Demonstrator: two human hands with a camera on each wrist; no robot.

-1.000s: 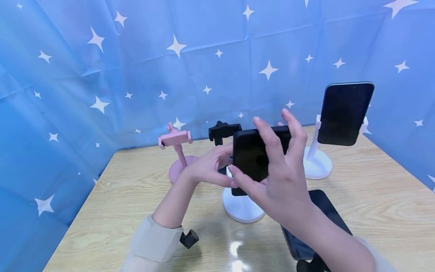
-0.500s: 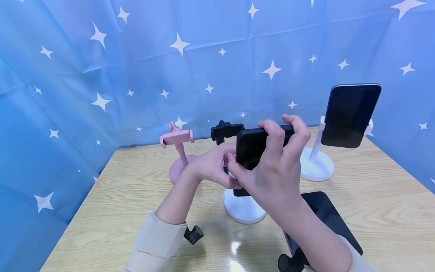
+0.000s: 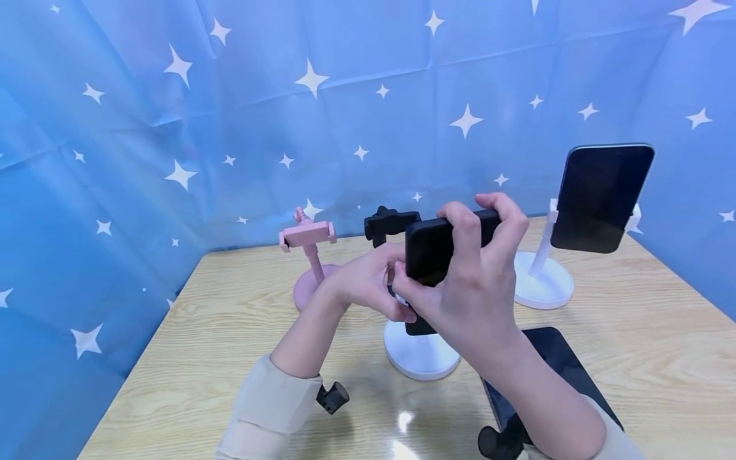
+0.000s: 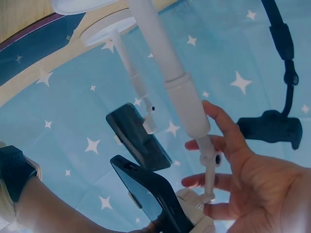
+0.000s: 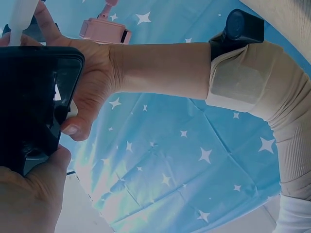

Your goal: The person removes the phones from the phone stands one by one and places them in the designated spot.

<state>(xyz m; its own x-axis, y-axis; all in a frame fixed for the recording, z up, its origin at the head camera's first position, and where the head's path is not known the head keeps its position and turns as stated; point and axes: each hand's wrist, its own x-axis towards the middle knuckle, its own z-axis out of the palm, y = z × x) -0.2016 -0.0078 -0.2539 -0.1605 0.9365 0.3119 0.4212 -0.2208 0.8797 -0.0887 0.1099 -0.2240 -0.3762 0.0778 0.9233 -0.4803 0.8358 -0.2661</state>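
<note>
A black smartphone stands upright at the head of a white phone stand, whose round base rests on the table. My right hand grips the phone, thumb at its left edge and fingers bent over the top. My left hand is beside the phone's left edge. In the left wrist view the left hand's fingers curl behind the stand's thin jointed neck, below its thick post. The right wrist view has the left thumb against a white clamp end at the phone's edge.
A pink phone stand and a black phone stand stand behind on the left. At the right, another white stand carries a phone. A dark tablet lies under my right forearm. A starry blue curtain hangs behind.
My right fingers have bent more over the phone's top, and the right thumb has moved up along its left edge. The left hand stays at the stand. The head view has shifted slightly.
</note>
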